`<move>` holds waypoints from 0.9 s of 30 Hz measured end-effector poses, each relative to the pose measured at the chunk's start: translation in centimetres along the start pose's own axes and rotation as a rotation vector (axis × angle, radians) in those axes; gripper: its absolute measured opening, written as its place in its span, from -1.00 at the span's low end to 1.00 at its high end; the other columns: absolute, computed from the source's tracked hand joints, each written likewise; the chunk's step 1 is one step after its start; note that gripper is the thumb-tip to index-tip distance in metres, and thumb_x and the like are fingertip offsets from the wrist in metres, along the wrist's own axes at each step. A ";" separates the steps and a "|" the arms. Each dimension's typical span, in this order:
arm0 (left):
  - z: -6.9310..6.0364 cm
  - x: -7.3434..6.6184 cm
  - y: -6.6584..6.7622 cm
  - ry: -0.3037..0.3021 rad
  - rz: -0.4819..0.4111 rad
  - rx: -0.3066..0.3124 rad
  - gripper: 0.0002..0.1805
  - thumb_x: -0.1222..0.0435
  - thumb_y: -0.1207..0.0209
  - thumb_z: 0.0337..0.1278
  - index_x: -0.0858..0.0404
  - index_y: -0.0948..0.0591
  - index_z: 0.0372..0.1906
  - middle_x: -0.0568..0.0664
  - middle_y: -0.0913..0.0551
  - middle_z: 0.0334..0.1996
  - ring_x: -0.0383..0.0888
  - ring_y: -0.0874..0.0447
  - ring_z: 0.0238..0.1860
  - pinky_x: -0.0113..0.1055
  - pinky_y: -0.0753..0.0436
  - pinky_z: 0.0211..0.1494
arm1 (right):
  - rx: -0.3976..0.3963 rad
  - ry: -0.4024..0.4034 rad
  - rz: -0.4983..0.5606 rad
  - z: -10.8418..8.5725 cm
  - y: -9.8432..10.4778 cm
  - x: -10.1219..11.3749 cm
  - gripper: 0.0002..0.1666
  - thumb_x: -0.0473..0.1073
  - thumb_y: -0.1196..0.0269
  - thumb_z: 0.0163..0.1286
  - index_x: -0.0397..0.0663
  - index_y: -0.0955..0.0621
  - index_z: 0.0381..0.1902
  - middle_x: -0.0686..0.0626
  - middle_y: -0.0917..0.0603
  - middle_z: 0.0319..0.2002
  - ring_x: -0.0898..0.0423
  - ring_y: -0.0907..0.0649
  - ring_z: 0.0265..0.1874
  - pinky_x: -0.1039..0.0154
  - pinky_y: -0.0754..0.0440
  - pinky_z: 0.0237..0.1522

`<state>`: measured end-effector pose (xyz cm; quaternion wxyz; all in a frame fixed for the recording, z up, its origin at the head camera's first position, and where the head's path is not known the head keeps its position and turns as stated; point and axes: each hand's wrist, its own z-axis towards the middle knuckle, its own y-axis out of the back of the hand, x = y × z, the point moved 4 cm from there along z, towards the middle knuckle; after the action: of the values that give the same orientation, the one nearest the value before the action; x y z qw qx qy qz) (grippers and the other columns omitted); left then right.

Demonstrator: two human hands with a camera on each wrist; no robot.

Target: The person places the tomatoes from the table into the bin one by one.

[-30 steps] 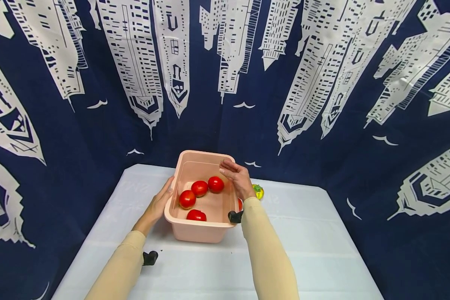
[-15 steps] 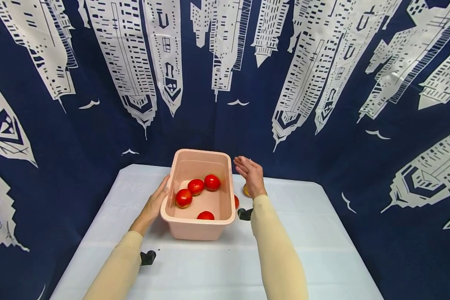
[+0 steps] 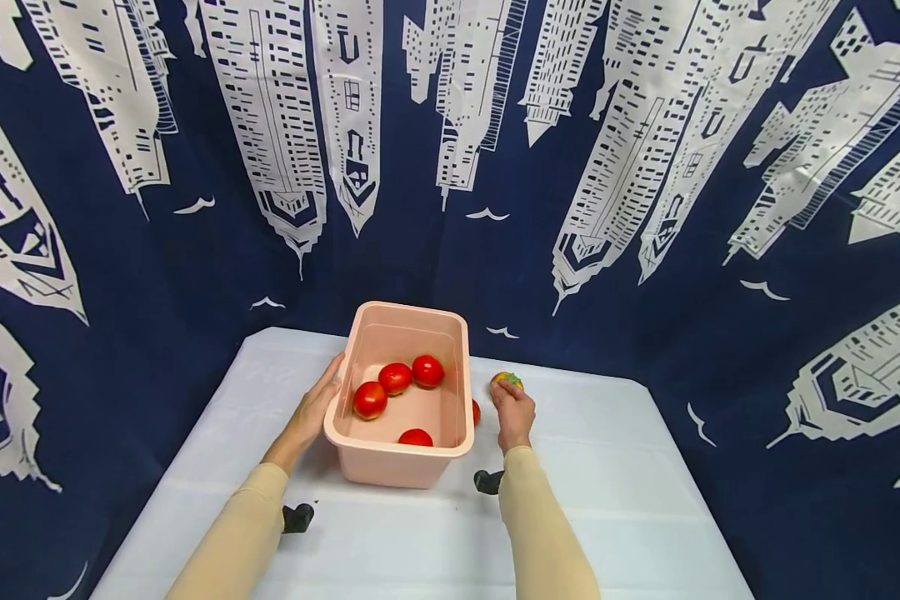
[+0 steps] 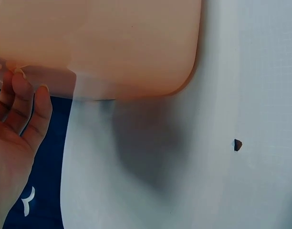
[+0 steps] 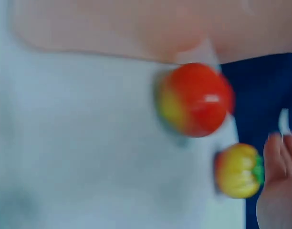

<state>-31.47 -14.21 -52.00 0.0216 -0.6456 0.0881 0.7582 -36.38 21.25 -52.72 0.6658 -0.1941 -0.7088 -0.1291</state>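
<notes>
In the head view a pink plastic bin [image 3: 397, 468] stands on the white table. Several red, tomato-like fruits [image 3: 371, 401] lie inside it. My left hand [image 3: 309, 417] rests along the bin's left wall, its fingers [image 4: 23, 90] extended against the side in the left wrist view. To the bin's right, my right hand [image 3: 516, 417] reaches a small yellow fruit [image 3: 507, 381] with green leaves. In the blurred right wrist view, the fingers [image 5: 276, 160] lie beside the yellow fruit's leafy end, not closed round it. Their contact is unclear.
A red fruit with a yellow patch [image 5: 196, 100] sits on the table against the bin's right side, mostly hidden in the head view. A dark crumb [image 4: 237, 145] lies on the white cloth [image 3: 615, 483]. A navy curtain with white buildings [image 3: 435, 258] hangs behind the table's far edge.
My right hand has left the bin's right rim and come down right to the yellow fruit. The nearest red fruit inside the bin has rolled rightward. My left hand stays at the bin.
</notes>
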 end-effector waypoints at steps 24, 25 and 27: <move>0.2 0.5 -0.3 0.006 0.043 -0.032 -0.44 0.09 0.30 0.52 -0.19 -0.02 0.54 -0.07 0.03 0.58 0.04 0.08 0.57 0.11 0.05 0.56 | 0.036 -0.019 -0.237 -1.5 -1.6 -8.0 -0.41 -0.42 -0.13 0.33 -0.30 -0.41 0.33 -0.37 -0.50 0.25 -0.23 -0.53 0.25 -0.03 -0.48 0.27; 0.2 0.5 -0.2 0.006 0.047 -0.036 -0.44 0.08 0.30 0.52 -0.20 -0.03 0.54 -0.07 0.02 0.58 0.04 0.08 0.57 0.11 0.04 0.56 | 0.041 -0.016 -0.248 -1.5 -1.6 -8.1 -0.42 -0.42 -0.12 0.33 -0.30 -0.42 0.33 -0.36 -0.51 0.23 -0.23 -0.53 0.24 -0.03 -0.49 0.27; 0.2 0.5 -0.1 -0.001 0.059 -0.046 -0.43 0.06 0.31 0.50 -0.18 -0.03 0.54 -0.03 0.01 0.58 0.08 0.06 0.56 0.14 0.02 0.55 | 0.055 -0.010 -0.256 -1.6 -1.8 -8.2 -0.43 -0.41 -0.12 0.33 -0.31 -0.42 0.33 -0.38 -0.51 0.23 -0.24 -0.53 0.24 -0.04 -0.49 0.26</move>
<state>-31.77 -14.14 -52.51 -0.0157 -0.6428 0.0897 0.7606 -35.43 18.13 -60.65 0.6453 -0.0844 -0.7345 -0.1922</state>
